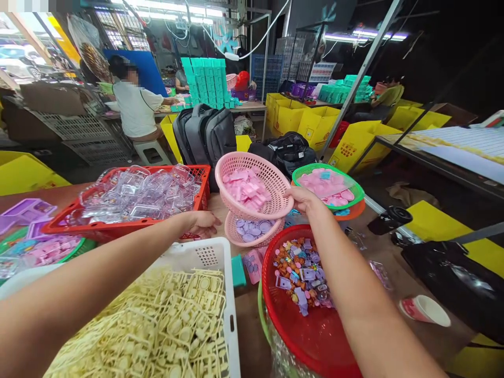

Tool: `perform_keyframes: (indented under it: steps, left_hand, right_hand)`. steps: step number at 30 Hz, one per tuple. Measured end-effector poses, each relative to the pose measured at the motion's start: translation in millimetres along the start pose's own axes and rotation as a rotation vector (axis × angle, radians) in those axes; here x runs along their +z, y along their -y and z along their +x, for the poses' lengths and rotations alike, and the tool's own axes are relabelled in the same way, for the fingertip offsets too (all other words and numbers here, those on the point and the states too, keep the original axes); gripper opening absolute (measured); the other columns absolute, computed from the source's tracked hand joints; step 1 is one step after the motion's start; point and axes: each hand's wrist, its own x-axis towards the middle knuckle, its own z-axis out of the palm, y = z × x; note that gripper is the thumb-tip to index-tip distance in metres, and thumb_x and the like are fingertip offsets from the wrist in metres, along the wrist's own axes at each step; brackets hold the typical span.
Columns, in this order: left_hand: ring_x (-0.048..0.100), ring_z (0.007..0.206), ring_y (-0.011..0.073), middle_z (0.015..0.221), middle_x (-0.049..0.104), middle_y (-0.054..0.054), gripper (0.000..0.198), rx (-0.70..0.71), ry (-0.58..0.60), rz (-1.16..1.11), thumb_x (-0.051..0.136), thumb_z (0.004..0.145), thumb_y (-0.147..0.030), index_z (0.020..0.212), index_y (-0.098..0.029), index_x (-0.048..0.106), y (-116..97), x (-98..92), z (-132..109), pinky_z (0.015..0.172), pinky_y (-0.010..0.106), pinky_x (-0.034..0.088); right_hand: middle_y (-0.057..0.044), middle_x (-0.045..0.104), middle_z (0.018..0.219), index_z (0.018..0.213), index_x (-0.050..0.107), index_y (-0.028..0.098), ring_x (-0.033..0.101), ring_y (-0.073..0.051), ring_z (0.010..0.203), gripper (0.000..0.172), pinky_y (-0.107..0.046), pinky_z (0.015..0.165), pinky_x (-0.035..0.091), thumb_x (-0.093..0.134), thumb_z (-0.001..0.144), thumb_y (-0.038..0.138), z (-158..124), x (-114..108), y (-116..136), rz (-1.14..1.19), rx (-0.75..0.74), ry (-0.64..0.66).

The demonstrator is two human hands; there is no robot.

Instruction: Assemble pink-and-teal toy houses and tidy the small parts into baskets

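My right hand (pixel 302 199) grips the right rim of a pink plastic basket (pixel 277 184) that holds pink plastic pieces (pixel 246 190). This basket is tilted over a second pink basket (pixel 232 234), where round lilac pieces (pixel 252 229) lie. To the left, my left hand (pixel 202 223) is held out with its fingers apart and nothing in them, between the red crate (pixel 205 184) and the lower basket. Below my right forearm is a red basin (pixel 315 341) with small mixed parts in purple, orange and blue (pixel 303 273).
Clear plastic cases (pixel 137 191) fill the red crate. Cream moulded frames (pixel 177 315) fill a white crate (pixel 232 315) in front. A green basket (pixel 360 194) stands right, a paper cup (pixel 427 311) near the right edge. Backpacks (pixel 207 134) stand behind; a seated person (pixel 137 107) works beyond.
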Motion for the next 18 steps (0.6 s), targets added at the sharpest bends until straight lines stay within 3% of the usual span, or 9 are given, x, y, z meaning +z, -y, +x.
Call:
perform_keyframes:
  steps: [6, 10, 13, 18]
  left_hand:
    - [0.069, 0.066, 0.0287, 0.067, 0.069, 0.015, 0.005, -0.119, 0.211, -0.092, 0.066, 0.072, -0.021, 0.072, -0.016, 0.065, -0.8, 9.9, 10.7, 0.06, 0.039, 0.057]
    - [0.07, 0.067, 0.0273, 0.075, 0.073, 0.018, 0.008, -0.126, 0.275, -0.144, 0.062, 0.074, -0.019, 0.074, -0.013, 0.068, -2.8, 13.8, 12.3, 0.058, 0.036, 0.057]
    - [0.069, 0.067, 0.0229, 0.077, 0.073, 0.016, 0.007, -0.104, 0.244, -0.176, 0.063, 0.075, -0.015, 0.078, -0.011, 0.069, -5.3, 4.8, 11.7, 0.06, 0.031, 0.057]
    - [0.063, 0.065, 0.012, 0.076, 0.067, 0.004, 0.014, -0.058, 0.055, -0.237, 0.056, 0.092, -0.021, 0.087, -0.01, 0.063, -16.9, -32.7, 16.3, 0.062, 0.025, 0.055]
  right_hand:
    - [-0.01, 0.073, 0.081, 0.109, 0.061, 0.007, 0.07, -0.022, 0.077, 0.045, -0.041, 0.083, 0.058, 0.045, 0.069, -0.004, -15.6, -3.6, -2.4, 0.095, -0.013, 0.097]
    - [-0.01, 0.073, 0.082, 0.108, 0.061, 0.007, 0.07, -0.022, 0.081, 0.045, -0.041, 0.086, 0.057, 0.045, 0.068, -0.005, -24.4, 9.7, 7.4, 0.133, -0.044, 0.157]
    - [-0.009, 0.071, 0.083, 0.107, 0.062, 0.007, 0.069, -0.021, 0.084, 0.047, -0.04, 0.087, 0.057, 0.044, 0.066, -0.007, -22.0, 27.1, 19.9, 0.166, -0.084, 0.185]
    - [-0.004, 0.069, 0.081, 0.116, 0.059, 0.01, 0.067, -0.018, 0.082, 0.054, -0.039, 0.085, 0.058, 0.041, 0.068, -0.008, 7.6, 49.1, 45.8, 0.191, -0.177, 0.164]
